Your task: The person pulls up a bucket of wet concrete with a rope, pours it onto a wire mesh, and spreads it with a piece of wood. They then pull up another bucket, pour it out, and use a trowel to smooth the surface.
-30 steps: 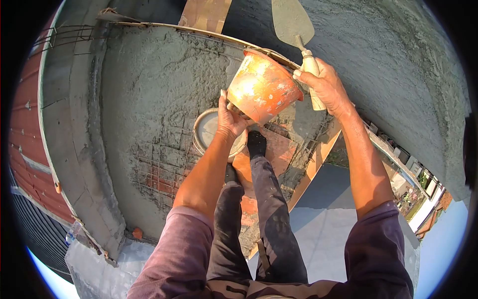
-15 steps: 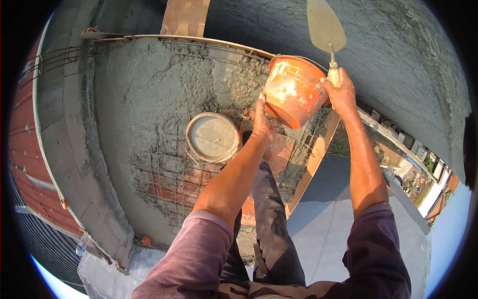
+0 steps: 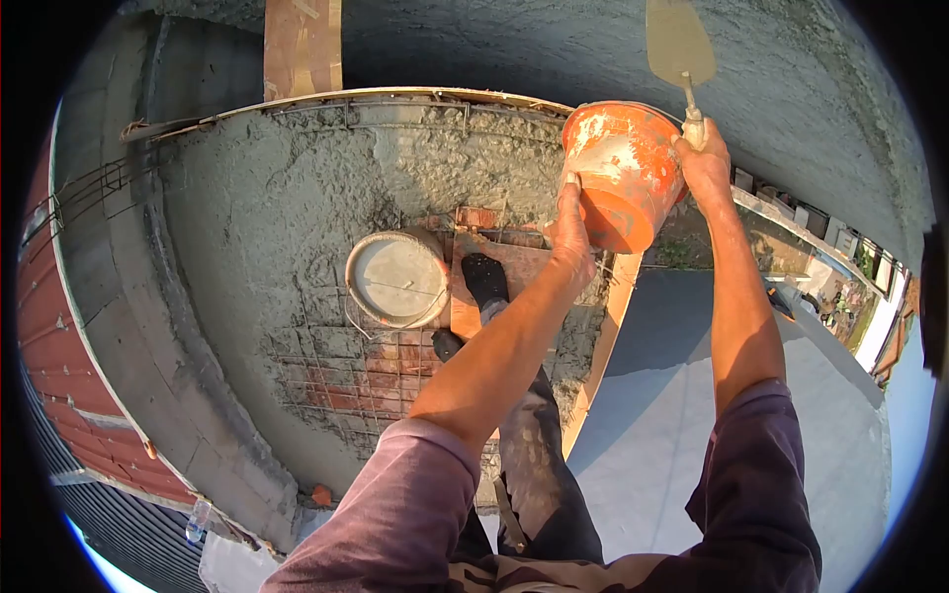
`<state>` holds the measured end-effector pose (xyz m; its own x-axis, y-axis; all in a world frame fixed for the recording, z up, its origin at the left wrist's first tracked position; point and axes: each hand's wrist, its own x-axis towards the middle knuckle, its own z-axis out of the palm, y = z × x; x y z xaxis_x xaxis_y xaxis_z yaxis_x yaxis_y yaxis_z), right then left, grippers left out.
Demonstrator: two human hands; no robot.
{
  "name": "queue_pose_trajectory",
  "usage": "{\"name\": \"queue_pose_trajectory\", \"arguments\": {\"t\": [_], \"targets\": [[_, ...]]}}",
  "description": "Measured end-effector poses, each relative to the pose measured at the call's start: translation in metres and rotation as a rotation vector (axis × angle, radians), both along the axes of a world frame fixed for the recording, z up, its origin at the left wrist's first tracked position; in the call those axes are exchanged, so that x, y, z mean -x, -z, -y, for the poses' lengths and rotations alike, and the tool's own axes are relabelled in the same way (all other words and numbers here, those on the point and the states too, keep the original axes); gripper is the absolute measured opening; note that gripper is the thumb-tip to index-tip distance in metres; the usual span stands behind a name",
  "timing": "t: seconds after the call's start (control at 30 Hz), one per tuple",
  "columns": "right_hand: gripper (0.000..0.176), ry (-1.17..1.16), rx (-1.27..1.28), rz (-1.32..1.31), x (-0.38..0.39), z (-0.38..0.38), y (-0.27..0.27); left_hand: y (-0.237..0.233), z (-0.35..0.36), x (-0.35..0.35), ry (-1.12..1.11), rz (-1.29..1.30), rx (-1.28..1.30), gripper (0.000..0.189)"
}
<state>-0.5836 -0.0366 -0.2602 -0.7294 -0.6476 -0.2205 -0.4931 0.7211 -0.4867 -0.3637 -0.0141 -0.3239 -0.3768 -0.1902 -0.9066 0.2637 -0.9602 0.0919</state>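
Observation:
An orange bucket (image 3: 625,163) smeared with pale mortar is held up tilted, its mouth turned away from me. My left hand (image 3: 571,229) grips it low on the left side. On the other side, my right hand (image 3: 706,170) is closed round the handle of a pointed trowel (image 3: 682,44), with the fingers right at the bucket's rim. The trowel's blade points up and away, coated in grey. Below and left of the orange bucket stands a round bucket (image 3: 399,279) with a grey surface inside and a wire handle hanging at its side.
Wet concrete (image 3: 237,247) spreads over the slab, with steel mesh (image 3: 341,381) exposed above red bricks. My feet (image 3: 484,280) are beside a board. Wooden formwork (image 3: 603,341) edges the right side, above a grey roof (image 3: 682,425). A rough grey wall (image 3: 801,109) rises ahead.
The orange bucket and both hands have moved to the right in view, and the bucket stands more upright. My view has shifted, bringing my feet into sight.

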Motion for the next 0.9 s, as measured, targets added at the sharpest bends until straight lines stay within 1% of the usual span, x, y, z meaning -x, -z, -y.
{"name": "queue_pose_trajectory", "arguments": {"t": [0.03, 0.07, 0.13, 0.17, 0.2, 0.3, 0.33, 0.43, 0.47, 0.57, 0.6, 0.63, 0.7, 0.73, 0.77, 0.8, 0.83, 0.87, 0.9], "targets": [[0.038, 0.012, 0.007, -0.053, 0.009, -0.004, 0.002, -0.008, 0.001, 0.007, 0.015, -0.022, 0.034, 0.101], [0.042, 0.04, 0.084, -0.035, 0.019, -0.01, 0.003, -0.015, -0.001, 0.007, 0.028, -0.079, 0.074, 0.102], [0.038, 0.062, -0.029, 0.007, 0.019, -0.024, 0.002, -0.009, -0.014, 0.013, 0.065, -0.035, 0.012, 0.105], [0.036, 0.065, -0.054, 0.013, 0.025, -0.019, -0.001, -0.006, -0.008, 0.024, 0.076, -0.028, 0.012, 0.106], [0.036, 0.067, -0.041, -0.032, 0.028, -0.019, -0.005, -0.027, -0.004, 0.023, 0.098, -0.049, 0.081, 0.109], [0.035, 0.103, 0.067, 0.043, 0.036, -0.023, -0.006, -0.035, -0.006, 0.022, 0.126, -0.014, 0.074, 0.111], [0.035, 0.065, -0.002, 0.0, 0.034, -0.024, -0.008, -0.038, -0.001, 0.023, 0.155, -0.016, 0.034, 0.112], [0.034, 0.089, 0.18, -0.01, 0.037, -0.027, -0.029, -0.057, -0.003, 0.014, 0.197, -0.109, 0.191, 0.112], [0.035, 0.133, 0.156, 0.076, 0.037, -0.032, -0.031, -0.044, -0.009, 0.017, 0.188, -0.018, 0.134, 0.114], [0.033, 0.164, 0.007, -0.053, 0.033, -0.053, -0.024, -0.062, -0.005, 0.012, 0.223, -0.054, 0.182, 0.118], [0.031, 0.166, 0.163, 0.01, 0.035, -0.062, -0.03, -0.07, -0.007, 0.006, 0.233, -0.087, 0.249, 0.116], [0.029, 0.261, 0.233, 0.146, 0.024, -0.066, -0.043, -0.06, -0.015, 0.001, 0.269, -0.052, 0.236, 0.113], [0.029, 0.277, 0.19, 0.16, 0.035, -0.104, -0.013, -0.039, -0.029, 0.002, 0.331, -0.001, 0.219, 0.108], [0.029, 0.339, 0.192, 0.141, 0.031, -0.114, -0.011, -0.055, -0.021, 0.0, 0.37, 0.031, 0.289, 0.1], [0.029, 0.404, 0.188, 0.131, 0.022, -0.128, -0.01, -0.069, -0.013, -0.005, 0.41, 0.011, 0.379, 0.101], [0.025, 0.494, 0.248, 0.218, 0.022, -0.143, -0.009, -0.081, -0.01, -0.015, 0.452, 0.002, 0.452, 0.101], [0.022, 0.523, 0.311, 0.258, 0.018, -0.16, -0.004, -0.089, -0.01, -0.023, 0.493, -0.007, 0.518, 0.102], [0.02, 0.555, 0.377, 0.298, 0.012, -0.177, 0.001, -0.093, -0.011, -0.028, 0.481, -0.034, 0.561, 0.099], [0.018, 0.588, 0.454, 0.333, 0.007, -0.188, 0.002, -0.102, -0.007, -0.032, 0.514, 0.018, 0.724, 0.096]]}}
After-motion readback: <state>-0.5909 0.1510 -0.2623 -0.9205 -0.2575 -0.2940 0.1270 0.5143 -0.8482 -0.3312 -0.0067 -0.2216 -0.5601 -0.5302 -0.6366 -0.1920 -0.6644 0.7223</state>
